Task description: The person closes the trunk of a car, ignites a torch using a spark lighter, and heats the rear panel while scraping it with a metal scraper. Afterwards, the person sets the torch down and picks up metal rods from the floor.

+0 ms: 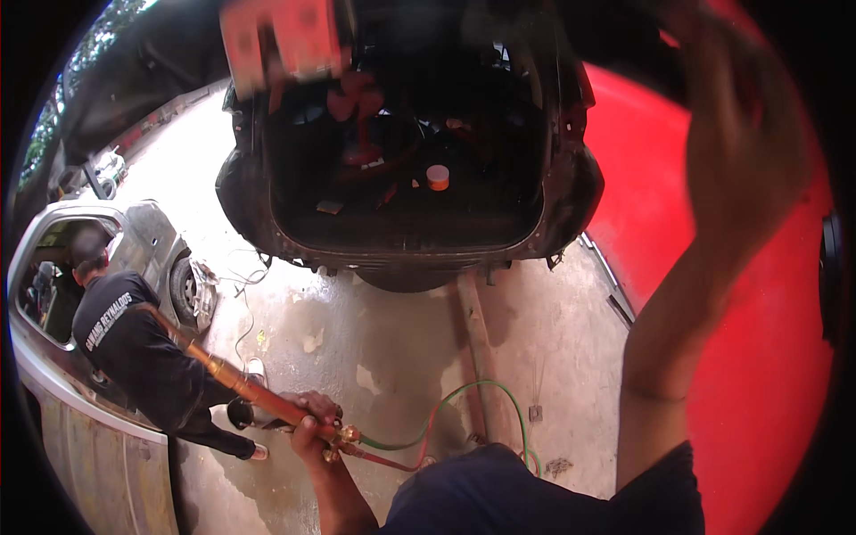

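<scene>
My left hand (314, 426), low at the centre-left, is closed round a brass gas torch (259, 392). Its long barrel points up and left, across the view of a person in a dark shirt. A green hose (401, 443) and a red hose (392, 461) run from the torch's valve end. Just beneath the barrel, against the same hand, is a short cylinder (259, 415) with a dark round end; its kind is unclear. My right hand (744, 152) is raised high at the right, fingers stretched upward; its fingertips are dark and blurred near the overhead dark panel.
Ahead stands a dark car body (406, 254) with its rear open, holding a red fan (357, 111) and a small tub (437, 177). A person (143, 348) stands beside a stripped grey vehicle (98, 464) on the left. A large red panel (758, 374) lines the right.
</scene>
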Available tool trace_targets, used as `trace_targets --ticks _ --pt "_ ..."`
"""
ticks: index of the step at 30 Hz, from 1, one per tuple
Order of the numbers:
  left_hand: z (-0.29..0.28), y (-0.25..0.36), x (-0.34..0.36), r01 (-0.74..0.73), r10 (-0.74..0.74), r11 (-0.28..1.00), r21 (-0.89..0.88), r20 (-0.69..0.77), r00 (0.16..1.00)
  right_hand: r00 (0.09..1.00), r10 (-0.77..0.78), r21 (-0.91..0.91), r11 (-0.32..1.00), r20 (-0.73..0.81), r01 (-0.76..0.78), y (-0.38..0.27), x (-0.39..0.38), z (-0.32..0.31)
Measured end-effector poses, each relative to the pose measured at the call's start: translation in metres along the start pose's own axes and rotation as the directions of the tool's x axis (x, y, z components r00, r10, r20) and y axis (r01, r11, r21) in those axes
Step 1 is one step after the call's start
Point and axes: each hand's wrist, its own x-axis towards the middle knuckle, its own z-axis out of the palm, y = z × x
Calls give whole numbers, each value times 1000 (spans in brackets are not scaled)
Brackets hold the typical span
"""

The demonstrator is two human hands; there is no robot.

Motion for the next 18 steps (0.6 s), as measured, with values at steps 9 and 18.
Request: trace_targets --ticks 9,18 --pt "37 17 39 -356 370 902 243 -12 929 977 -72 33 997 199 67 5 -102 -5" --pt "159 81 168 -521 474 623 583 248 845 937 10 26 999 350 -20 26 -140 26"
